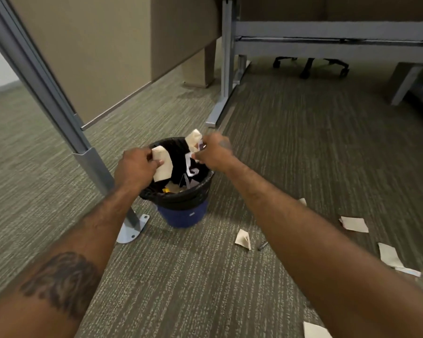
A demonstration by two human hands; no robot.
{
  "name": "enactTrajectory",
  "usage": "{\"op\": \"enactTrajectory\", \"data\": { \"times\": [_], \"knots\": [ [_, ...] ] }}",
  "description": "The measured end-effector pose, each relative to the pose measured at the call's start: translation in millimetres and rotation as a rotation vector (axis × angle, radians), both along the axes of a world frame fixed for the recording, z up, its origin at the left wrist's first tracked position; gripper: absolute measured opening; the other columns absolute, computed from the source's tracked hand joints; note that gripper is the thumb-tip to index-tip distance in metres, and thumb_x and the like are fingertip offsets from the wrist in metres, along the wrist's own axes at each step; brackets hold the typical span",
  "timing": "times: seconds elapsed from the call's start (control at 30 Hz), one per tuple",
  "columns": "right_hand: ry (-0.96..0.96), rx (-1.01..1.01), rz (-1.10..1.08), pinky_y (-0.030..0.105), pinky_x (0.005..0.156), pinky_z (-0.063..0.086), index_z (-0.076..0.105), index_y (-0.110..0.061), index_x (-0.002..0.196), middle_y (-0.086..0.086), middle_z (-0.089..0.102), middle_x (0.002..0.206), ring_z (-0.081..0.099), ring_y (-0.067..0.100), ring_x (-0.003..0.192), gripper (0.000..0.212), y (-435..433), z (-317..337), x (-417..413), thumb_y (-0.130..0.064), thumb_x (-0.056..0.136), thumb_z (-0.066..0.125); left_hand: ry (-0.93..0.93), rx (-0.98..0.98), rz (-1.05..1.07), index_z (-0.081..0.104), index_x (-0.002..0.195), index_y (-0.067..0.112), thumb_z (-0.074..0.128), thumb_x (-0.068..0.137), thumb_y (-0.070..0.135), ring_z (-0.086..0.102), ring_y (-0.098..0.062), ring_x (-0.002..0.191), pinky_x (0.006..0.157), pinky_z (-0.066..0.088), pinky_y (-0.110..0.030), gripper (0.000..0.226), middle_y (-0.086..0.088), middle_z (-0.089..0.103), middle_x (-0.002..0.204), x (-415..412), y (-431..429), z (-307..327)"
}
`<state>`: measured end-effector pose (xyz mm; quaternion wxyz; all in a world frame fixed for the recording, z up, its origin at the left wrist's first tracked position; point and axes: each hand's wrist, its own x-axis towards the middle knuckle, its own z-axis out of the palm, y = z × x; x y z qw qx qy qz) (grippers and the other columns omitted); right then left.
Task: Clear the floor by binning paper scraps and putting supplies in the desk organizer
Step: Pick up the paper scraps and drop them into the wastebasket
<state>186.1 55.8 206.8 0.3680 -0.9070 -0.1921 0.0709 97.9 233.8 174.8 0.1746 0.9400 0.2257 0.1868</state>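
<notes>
A small blue bin (184,217) with a black liner stands on the carpet beside a partition leg. Both hands are over its mouth. My left hand (136,168) grips a cream paper scrap (163,167) above the bin's left rim. My right hand (214,152) holds another cream scrap (194,139) and some white paper over the right side. Paper and a yellow bit lie inside the bin. More cream scraps lie on the carpet: one folded (242,240) just right of the bin, others (354,223) (389,255) (315,331) further right. A dark pen (263,246) lies partly under my right forearm.
A grey partition post with a metal foot plate (132,230) stands just left of the bin. A desk leg (224,69) rises behind it. An office chair base (310,67) shows under the far desk. Carpet spreads to the left and front.
</notes>
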Motion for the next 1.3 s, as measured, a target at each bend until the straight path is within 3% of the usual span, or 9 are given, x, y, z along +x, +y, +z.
{"op": "enactTrajectory", "data": {
  "times": [0.07,0.17,0.27,0.37,0.57,0.7,0.87,1.1,1.3],
  "knots": [
    [0.037,-0.004,0.029,0.033,0.094,0.05,0.069,-0.009,0.111,0.011,0.067,0.115,0.063,0.024,0.108,0.035,2,-14,0,-0.025,0.081,0.076,-0.014,-0.001,0.002,0.069,0.107,0.012,0.07,0.085,0.037,0.065,-0.028,0.087,0.067,0.045,-0.033,0.033,-0.01,0.07,0.097,-4,0,-8],
    [0.099,0.035,0.069,0.035,0.099,0.049,0.061,-0.012,0.126,0.01,0.059,0.13,0.058,0.024,0.117,0.05,1,-27,0,-0.021,0.08,0.077,-0.015,-0.031,0.029,0.062,0.126,0.017,0.073,0.082,0.038,0.064,-0.028,0.105,0.085,0.05,-0.039,0.05,-0.01,0.068,0.116,-9,2,-15],
    [0.111,0.119,0.037,0.038,0.098,0.051,0.058,-0.013,0.129,0.01,0.06,0.126,0.06,0.026,0.114,0.051,-7,-37,1,-0.016,0.081,0.075,-0.036,-0.004,0.006,0.058,0.129,0.018,0.073,0.081,0.042,0.067,-0.027,0.096,0.085,0.053,-0.042,0.055,-0.012,0.065,0.119,-10,-1,-21],
    [0.149,0.21,-0.066,0.041,0.086,0.057,0.063,-0.019,0.118,0.012,0.062,0.115,0.066,0.026,0.098,0.042,-36,-58,7,-0.018,0.077,0.075,-0.152,0.056,-0.054,0.059,0.125,0.016,0.07,0.083,0.041,0.066,-0.025,0.089,0.081,0.053,-0.041,0.049,-0.011,0.061,0.115,-6,-23,-25],
    [0.103,-0.022,-0.271,0.025,0.081,0.051,0.071,-0.019,0.101,0.005,0.072,0.103,0.066,0.021,0.096,0.018,-161,-122,2,-0.023,0.084,0.067,-0.309,0.068,-0.351,0.063,0.109,0.016,0.069,0.087,0.031,0.062,-0.021,0.08,0.073,0.051,-0.038,0.028,-0.004,0.06,0.101,14,-118,-54],
    [0.137,-0.146,-0.461,0.03,0.084,0.049,0.074,-0.019,0.098,0.01,0.073,0.104,0.065,0.029,0.102,0.019,-243,-161,-9,-0.022,0.083,0.063,-0.137,0.039,-0.54,0.064,0.11,0.02,0.067,0.087,0.033,0.063,-0.02,0.095,0.077,0.053,-0.036,0.027,0.001,0.061,0.105,30,-172,-101],
    [0.18,-0.234,-0.562,0.03,0.085,0.048,0.072,-0.018,0.103,0.012,0.071,0.108,0.063,0.029,0.105,0.02,-306,-203,-14,-0.021,0.084,0.067,0.272,-0.055,-0.615,0.052,0.133,0.02,0.069,0.085,0.025,0.054,-0.022,0.118,0.095,0.047,-0.038,0.051,-0.002,0.053,0.13,45,-209,-159],
    [0.118,-0.333,-0.47,0.036,0.087,0.05,0.062,-0.015,0.12,0.013,0.063,0.115,0.06,0.032,0.107,0.035,-327,-236,15,-0.026,0.086,0.066,0.624,0.072,-0.622,0.031,0.148,0.026,0.066,0.086,0.022,0.041,-0.023,0.133,0.102,0.044,-0.042,0.071,-0.001,0.035,0.151,55,-210,-214],
    [0.107,-0.522,-0.315,0.039,0.093,0.048,0.049,-0.028,0.135,0.012,0.051,0.128,0.054,0.032,0.115,0.048,-322,-258,42,-0.028,0.089,0.065,0.708,0.218,-0.657,0.02,0.151,0.031,0.063,0.087,0.012,0.03,-0.028,0.142,0.101,0.044,-0.042,0.08,-0.002,0.011,0.162,57,-207,-233]
  ]
}}
